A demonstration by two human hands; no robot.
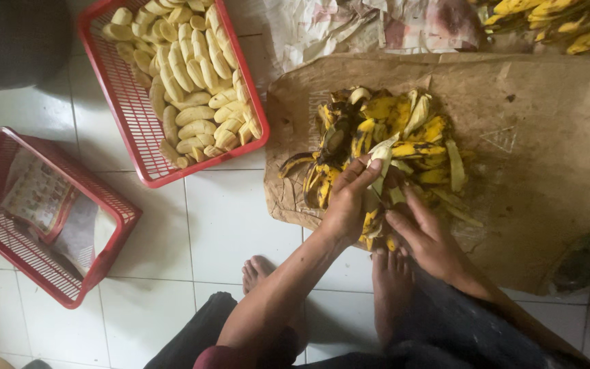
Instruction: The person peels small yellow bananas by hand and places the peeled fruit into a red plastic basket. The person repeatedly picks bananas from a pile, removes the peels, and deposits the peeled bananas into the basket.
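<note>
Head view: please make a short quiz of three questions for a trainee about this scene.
1. True or false: the red basket holding peeled bananas sits on the brown paper.
2. What lies heaped beyond the left hand and right hand?
A. yellow banana peels
B. coconuts
3. Fill in: the second red basket is lined with ____.

Key: 1 false; 2 A; 3 newspaper.

Bare white floor tiles lie open between the red basket and peel heap.
</note>
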